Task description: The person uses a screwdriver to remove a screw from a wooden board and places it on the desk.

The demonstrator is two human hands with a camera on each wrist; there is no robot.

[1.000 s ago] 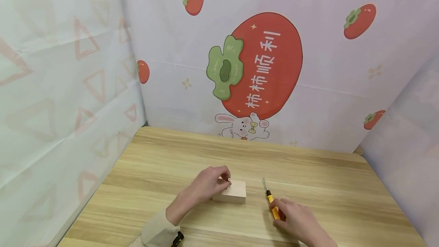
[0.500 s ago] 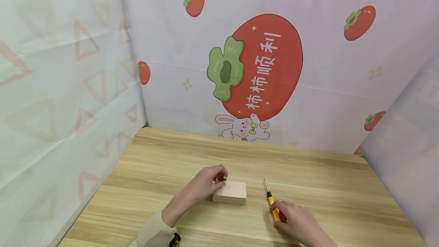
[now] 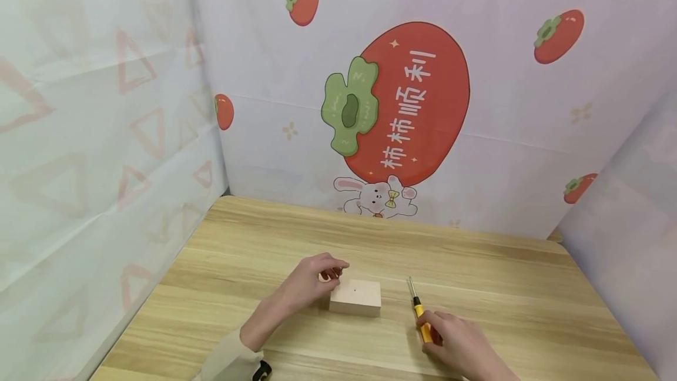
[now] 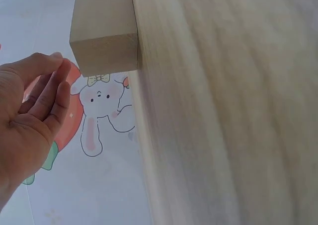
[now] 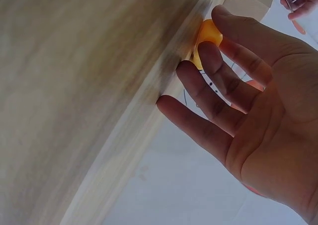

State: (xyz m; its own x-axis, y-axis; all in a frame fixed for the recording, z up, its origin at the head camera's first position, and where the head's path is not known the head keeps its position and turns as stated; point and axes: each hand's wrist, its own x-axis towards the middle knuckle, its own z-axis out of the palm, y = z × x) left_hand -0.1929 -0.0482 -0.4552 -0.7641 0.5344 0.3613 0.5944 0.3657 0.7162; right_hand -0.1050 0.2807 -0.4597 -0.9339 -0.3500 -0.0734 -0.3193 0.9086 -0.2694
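A pale wooden block (image 3: 355, 295) lies flat on the table, with a small dark hole in its top face. Just above its left end, my left hand (image 3: 312, 277) pinches a tiny, thin screw (image 3: 340, 273) between thumb and fingertips; the fingers mostly hide it. In the left wrist view this hand (image 4: 32, 106) is beside the block (image 4: 104, 29), apart from it. To the block's right, my right hand (image 3: 459, 340) grips the yellow handle of a screwdriver (image 3: 418, 310), its metal shaft pointing away from me. The right wrist view shows thumb and fingers at the handle's end (image 5: 209, 32).
The wood-grain table (image 3: 254, 234) reaches back to a printed cloth wall (image 3: 502, 181) with persimmon and rabbit pictures. Another cloth wall (image 3: 106, 193) stands along the left side. A black band (image 3: 262, 371) shows at my left cuff.
My left hand has drawn back leftward from above the block's top with the screw, uncovering the hole. My right hand and the screwdriver have stayed nearly still.
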